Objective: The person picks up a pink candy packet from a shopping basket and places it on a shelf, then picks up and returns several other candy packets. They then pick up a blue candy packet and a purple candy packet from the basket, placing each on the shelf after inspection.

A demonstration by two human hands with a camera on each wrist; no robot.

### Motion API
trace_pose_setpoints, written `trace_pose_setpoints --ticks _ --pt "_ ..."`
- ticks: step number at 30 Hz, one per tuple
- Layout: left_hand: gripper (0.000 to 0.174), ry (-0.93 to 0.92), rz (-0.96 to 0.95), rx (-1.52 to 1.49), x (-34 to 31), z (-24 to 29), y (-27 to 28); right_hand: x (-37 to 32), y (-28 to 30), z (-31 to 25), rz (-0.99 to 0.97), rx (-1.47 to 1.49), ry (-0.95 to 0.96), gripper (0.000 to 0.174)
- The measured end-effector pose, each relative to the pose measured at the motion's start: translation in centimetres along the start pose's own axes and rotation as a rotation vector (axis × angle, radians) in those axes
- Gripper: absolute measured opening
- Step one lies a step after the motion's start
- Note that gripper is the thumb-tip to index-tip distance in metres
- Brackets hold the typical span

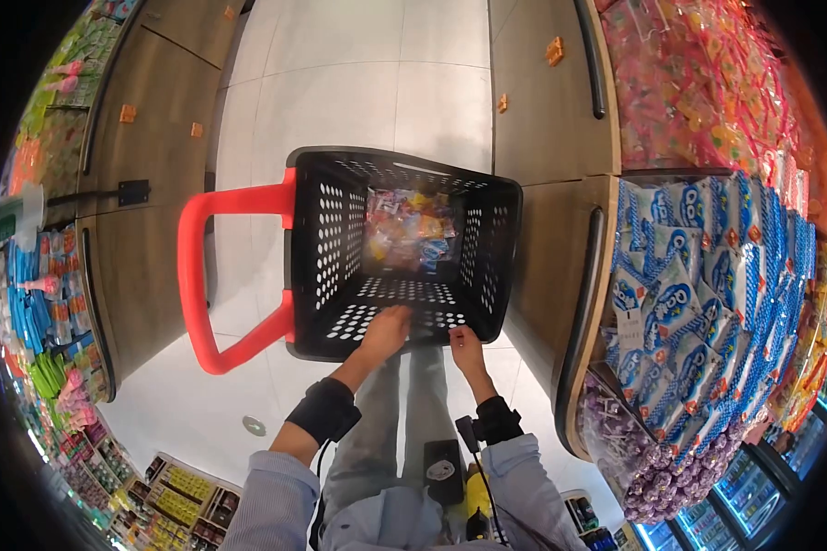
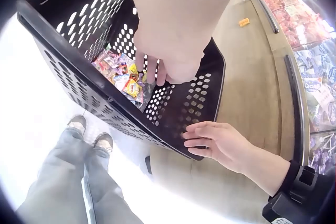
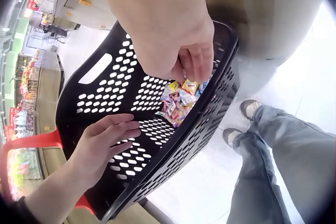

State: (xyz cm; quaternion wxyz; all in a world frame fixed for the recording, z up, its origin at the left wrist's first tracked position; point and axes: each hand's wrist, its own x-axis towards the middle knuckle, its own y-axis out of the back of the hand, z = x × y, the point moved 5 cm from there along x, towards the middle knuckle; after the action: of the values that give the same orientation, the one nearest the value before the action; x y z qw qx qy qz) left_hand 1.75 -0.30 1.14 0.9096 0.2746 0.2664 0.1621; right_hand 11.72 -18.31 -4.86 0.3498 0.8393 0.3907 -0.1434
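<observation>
Evidently both hands are at the near side of the black basket [image 1: 404, 158], which sits over the pale tiled floor [image 1: 340, 101] between wooden cabinets [image 1: 147, 220] on either side of the aisle, with its opening facing the person and its red handle [image 1: 191, 275] out to the left. Small, colourful wrapped packets [image 1: 406, 225] lie together at the bottom of the basket, yellow, red, blue and purple among them. The left hand [image 1: 388, 332] is over the near wall, its fingers relaxed and slightly apart, pointing into the basket. The right hand [image 1: 467, 354] is beside it at the near rim, farther from the handle, with loosely bent, parted fingers; whether its fingertips touch the plastic, I cannot tell. Each wrist carries a black band [image 1: 326, 409]. Blue-and-white packets [image 1: 675, 312] are piled on the right, with purple-wrapped sweets [image 1: 657, 482] beside them and red-and-clear bags [image 1: 694, 92] farther along
</observation>
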Motion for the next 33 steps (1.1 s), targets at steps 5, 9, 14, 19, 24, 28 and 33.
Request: trace_pose_setpoints --ticks 5,9,14,19,24,28,33 --pt "0.022 0.037 -0.072 0.079 1.5 -1.9 -0.4 0.9 -1.4 -1.2 0.001 -0.015 -0.035 0.009" --pt "0.023 0.095 -0.139 0.120 3.1 -3.8 -0.9 1.9 -2.7 -0.9 -0.004 0.003 -0.122 0.008" --pt "0.021 0.145 -0.145 0.209 6.2 -7.0 -2.1 3.6 -3.8 -0.8 -0.008 -0.092 0.048 0.008" --pt "0.022 0.171 -0.081 0.276 9.8 -11.2 -3.4 6.0 -4.2 0.2 -0.024 -0.055 -0.048 0.010" --pt "0.028 0.237 -0.147 0.272 13.4 -13.0 -4.0 9.9 -4.2 0.0 -0.075 0.061 -0.203 0.010" --pt "0.030 0.289 -0.155 0.165 15.7 -15.9 -5.5 13.8 -6.3 4.1 -0.086 0.183 -0.226 0.011" --pt "0.026 0.422 -0.158 0.189 17.5 -20.0 -7.9 17.1 -7.7 6.8 -0.126 0.172 -0.269 0.010"
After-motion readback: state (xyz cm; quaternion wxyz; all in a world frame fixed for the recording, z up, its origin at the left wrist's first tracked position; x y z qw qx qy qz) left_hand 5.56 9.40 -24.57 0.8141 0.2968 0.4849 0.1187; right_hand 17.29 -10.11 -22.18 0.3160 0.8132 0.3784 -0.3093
